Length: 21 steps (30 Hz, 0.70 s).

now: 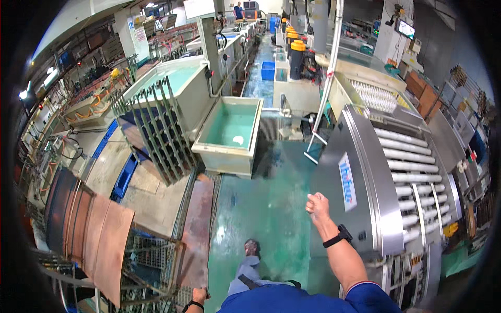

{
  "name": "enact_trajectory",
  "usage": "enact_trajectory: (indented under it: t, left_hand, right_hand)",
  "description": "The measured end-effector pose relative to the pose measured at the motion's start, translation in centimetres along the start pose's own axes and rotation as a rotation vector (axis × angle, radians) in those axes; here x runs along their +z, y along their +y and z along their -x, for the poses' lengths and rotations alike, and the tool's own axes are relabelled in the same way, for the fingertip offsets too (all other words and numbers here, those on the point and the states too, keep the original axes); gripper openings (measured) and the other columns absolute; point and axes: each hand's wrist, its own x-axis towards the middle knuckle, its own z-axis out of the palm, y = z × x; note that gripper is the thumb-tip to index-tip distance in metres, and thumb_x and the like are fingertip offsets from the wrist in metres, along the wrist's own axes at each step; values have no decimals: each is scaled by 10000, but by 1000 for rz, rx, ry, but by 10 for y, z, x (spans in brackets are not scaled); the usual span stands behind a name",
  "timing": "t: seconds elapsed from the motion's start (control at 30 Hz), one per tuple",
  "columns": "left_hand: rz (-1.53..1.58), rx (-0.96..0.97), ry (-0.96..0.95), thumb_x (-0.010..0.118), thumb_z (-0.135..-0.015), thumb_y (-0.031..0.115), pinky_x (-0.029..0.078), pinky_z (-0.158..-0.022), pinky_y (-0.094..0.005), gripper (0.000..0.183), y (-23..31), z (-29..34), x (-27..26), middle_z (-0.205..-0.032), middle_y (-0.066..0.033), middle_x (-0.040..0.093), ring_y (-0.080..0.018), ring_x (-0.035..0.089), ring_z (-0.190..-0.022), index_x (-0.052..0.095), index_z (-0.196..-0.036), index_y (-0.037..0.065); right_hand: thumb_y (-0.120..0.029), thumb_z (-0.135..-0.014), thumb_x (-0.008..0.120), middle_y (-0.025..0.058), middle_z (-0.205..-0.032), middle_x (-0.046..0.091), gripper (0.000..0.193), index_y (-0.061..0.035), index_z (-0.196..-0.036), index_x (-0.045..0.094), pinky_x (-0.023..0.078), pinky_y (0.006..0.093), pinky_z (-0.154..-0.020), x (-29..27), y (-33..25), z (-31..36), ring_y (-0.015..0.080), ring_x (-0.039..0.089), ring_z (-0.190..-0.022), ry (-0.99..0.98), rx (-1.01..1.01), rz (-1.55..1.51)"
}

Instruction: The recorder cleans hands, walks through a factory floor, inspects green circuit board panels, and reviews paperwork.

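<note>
My right hand (317, 204) is raised in front of me, its fingers curled into a fist with nothing seen in it. It is close to the grey side panel (342, 182) of a roller conveyor machine, apparently without touching it. My left hand (199, 296) hangs low at the bottom edge, its fingers curled, and no held thing shows. Just beyond it lies a long reddish-brown plate (195, 229); whether they touch is unclear. Dark bands circle both wrists. One shoe (252, 247) shows ahead on the wet green floor (266, 208).
Copper sheets (102, 229) lean on a rack at left, beyond them upright metal racks (159, 133). A pale tank (224, 156) with greenish liquid stands ahead. White rollers (412, 164) line the machine at right. A blue bin (268, 70) and a distant person (238, 11) are farther along.
</note>
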Motion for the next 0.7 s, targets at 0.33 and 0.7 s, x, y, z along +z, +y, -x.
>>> enact_trajectory:
  t: [0.33,0.7]
  left_hand:
    - [-525,344,3,752,-651,262,503,-722,-427,390,259,-210,165,-807,-293,653,-372,673,-816,669,-807,-85]
    - [107,181,-381,542,-941,313,244,-394,-313,409,659,-191,414,-503,6,409,-118,339,-401,484,-597,99]
  right_hand:
    - [-484,-996,381,-66,-531,148,495,-201,-605,270,106,252,-409,63,-105,-264,77,138,-435,-100,144,-358]
    - [-71,-899,557,-76,-558,227,375,-186,-650,302,178,232,-403,34,-135,-578,55,243,-452,-91,196,-263]
